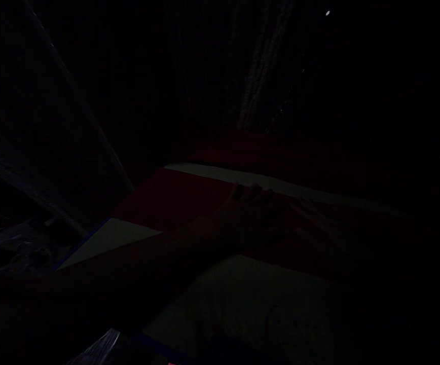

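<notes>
The picture is very dark. A large cloth-like sheet (pixel 189 190) with broad red and pale bands and a blue edge is spread out before me. From the lower left my forearm reaches across it, and my left hand (pixel 248 215) lies on a red band, fingers spread toward a narrow pale stripe (pixel 239 175). Just to its right is my right hand (pixel 324 225), dim, with its fingers stretched out over the same red band. Neither hand shows anything held. The right wrist and arm are lost in the dark.
Crumpled, shiny, plastic-like material (pixel 24 248) lies beyond the sheet's left edge, with more (pixel 102 347) at the bottom. Long ridges or folds (pixel 75 88) run down at the upper left. A small bright spot (pixel 327 13) shows at the top right.
</notes>
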`<action>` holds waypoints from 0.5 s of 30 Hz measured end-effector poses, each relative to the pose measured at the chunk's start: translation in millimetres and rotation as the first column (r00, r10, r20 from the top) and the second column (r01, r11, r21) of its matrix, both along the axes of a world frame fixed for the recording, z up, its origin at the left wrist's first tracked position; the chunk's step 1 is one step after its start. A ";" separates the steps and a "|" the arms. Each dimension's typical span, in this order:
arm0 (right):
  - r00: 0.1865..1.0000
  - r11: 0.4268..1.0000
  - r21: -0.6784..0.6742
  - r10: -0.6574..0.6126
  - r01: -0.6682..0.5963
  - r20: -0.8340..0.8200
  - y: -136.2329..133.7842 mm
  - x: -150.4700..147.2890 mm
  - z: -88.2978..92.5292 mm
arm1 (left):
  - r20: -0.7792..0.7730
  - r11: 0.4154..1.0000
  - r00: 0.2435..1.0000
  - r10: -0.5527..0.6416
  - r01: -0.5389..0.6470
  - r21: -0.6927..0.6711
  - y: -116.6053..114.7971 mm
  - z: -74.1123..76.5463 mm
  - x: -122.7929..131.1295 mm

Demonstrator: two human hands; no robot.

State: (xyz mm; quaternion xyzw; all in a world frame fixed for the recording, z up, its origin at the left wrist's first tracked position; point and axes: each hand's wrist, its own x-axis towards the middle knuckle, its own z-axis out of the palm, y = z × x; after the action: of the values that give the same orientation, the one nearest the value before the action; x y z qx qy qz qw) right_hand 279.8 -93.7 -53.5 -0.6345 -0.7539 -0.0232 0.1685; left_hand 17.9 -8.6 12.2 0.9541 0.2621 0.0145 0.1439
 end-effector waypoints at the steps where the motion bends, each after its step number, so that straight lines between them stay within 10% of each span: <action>1: 1.000 1.000 -0.009 0.001 -0.001 0.005 -0.2 0.8 -1.4 | 0.001 1.000 1.000 0.000 0.000 0.000 0.4 -1.2 0.3; 15: 0.998 0.999 0.009 0.046 -0.046 -0.040 0.6 3.6 -4.1 | 0.026 1.000 1.000 -0.012 0.012 0.009 0.8 -3.2 1.4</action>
State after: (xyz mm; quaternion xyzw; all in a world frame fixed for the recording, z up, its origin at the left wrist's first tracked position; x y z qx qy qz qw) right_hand 283.4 -93.0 -57.7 -0.6166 -0.7648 -0.0097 0.1866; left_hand 19.3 -7.8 9.0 0.9561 0.2542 0.0273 0.1434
